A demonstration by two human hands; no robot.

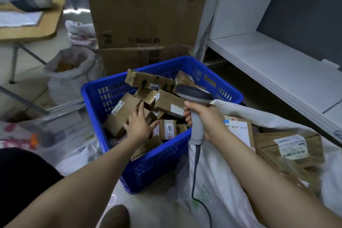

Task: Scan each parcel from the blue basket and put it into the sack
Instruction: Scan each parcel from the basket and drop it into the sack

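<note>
The blue basket stands on the floor in the middle, filled with several small brown cardboard parcels. My left hand reaches into it with spread fingers and touches a parcel with a white and blue label. My right hand grips the grey handle of a barcode scanner, its head over the basket's right side and its cable hanging down. The white sack lies open at the right, with labelled parcels inside.
A tall SF Express carton rises behind the basket. White shelving runs along the right. A second white sack stands at the left by a wooden table. Plastic bags cover the floor at lower left.
</note>
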